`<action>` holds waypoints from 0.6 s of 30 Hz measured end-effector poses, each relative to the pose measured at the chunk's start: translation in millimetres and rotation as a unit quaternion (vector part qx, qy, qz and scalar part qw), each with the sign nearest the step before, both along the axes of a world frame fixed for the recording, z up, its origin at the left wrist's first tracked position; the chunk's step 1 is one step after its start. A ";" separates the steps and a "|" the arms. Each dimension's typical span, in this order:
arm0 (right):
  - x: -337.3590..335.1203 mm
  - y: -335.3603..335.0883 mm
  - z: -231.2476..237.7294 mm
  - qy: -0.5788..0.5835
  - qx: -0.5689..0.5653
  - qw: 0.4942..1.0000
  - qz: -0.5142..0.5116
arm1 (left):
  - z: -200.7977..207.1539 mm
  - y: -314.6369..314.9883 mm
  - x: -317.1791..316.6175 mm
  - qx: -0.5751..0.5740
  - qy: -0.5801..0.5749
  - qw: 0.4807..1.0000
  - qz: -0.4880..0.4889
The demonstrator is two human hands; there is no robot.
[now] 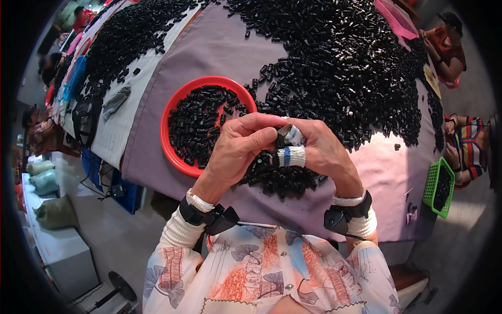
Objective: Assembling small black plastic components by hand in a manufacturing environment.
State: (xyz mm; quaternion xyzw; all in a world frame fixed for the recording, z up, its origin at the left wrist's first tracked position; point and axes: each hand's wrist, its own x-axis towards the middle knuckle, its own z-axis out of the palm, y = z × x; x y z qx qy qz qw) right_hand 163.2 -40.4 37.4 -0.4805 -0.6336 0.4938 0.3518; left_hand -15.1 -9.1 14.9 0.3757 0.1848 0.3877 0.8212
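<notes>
My two hands meet over the near side of the table. My left hand (238, 144) is closed, thumb and forefinger pinching a small black plastic part (280, 141). Against it, my right hand (327, 149) is curled with bent fingers. White finger wraps (291, 156) with blue stripes cover some of its fingers. A small greyish, flat edge (285, 129) shows at the right fingertips; what it belongs to is unclear. Just left of the hands, a round red tray (166, 128) holds many black parts. More black parts (282, 183) lie loose below my hands.
A large heap of black parts (345, 68) covers the far right of the grey-purple tablecloth (193, 52). Another heap (130, 39) lies far left. A green basket (430, 188) stands by the right edge, a pink basket (395, 18) far right. Other people sit along both sides.
</notes>
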 end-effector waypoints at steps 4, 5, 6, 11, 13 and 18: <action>-2.1 -2.4 4.3 0.019 -0.007 1.000 -0.007 | 0.6 -0.4 1.9 0.021 0.008 1.000 0.012; -1.7 -3.0 3.5 0.021 -0.007 1.000 -0.008 | 1.2 -0.5 2.6 0.021 0.009 1.000 0.010; -1.1 -3.6 2.6 0.035 0.000 0.999 -0.018 | 2.4 -0.3 3.5 0.009 0.007 1.000 0.016; 3.1 -4.2 1.5 0.024 0.045 0.997 -0.059 | 1.3 -0.8 5.5 -0.034 -0.023 0.999 0.008; 1.6 -4.4 -0.4 0.028 0.059 0.996 -0.067 | 2.3 -1.5 5.8 0.010 -0.003 1.000 0.014; 0.5 -5.6 0.4 0.037 0.048 0.994 -0.092 | 2.7 -1.1 9.0 -0.017 -0.011 1.000 0.022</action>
